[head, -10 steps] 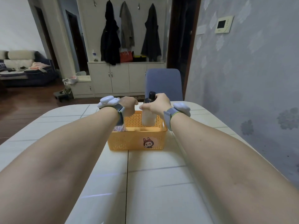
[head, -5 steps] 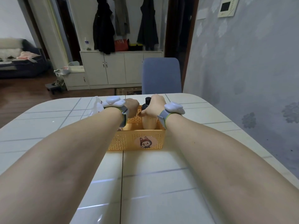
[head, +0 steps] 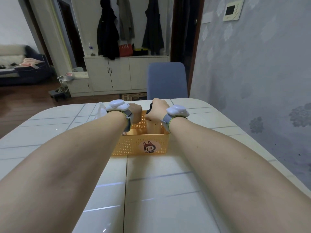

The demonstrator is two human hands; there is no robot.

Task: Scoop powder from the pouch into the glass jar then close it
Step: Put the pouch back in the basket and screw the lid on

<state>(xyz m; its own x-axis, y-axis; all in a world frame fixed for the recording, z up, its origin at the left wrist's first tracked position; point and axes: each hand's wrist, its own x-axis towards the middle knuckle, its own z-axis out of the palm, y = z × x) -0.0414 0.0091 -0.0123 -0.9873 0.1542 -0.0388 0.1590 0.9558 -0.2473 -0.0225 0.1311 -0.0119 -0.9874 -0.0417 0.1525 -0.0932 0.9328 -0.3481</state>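
Fingers (head: 149,117) of the right hand (head: 157,111) are curled round the black lid (head: 149,107) of the glass jar (head: 154,130). The jar's pale body drops straight below them into the orange basket (head: 134,145). Just beside them, across a small gap, the left hand (head: 136,113) reaches down over the basket's other half. Its fingers are hidden behind its own back, so I cannot tell whether they hold anything. The pouch is not clearly visible. A pale, crinkled scrap (head: 100,111) shows beyond the left wrist, but it is too blurred to name.

The step in hand looks like getting the jar clear of the basket. It would go best lifted straight up, with the grip lower on the glass if the lid turns loose. The jar should then be set on the table (head: 168,190) nearer the body before unscrewing.

A second ago the lid stood proud above the right knuckles and more of the jar showed. Now it sits lower, half buried in the fist. The scrap by the left wrist was not in view then.
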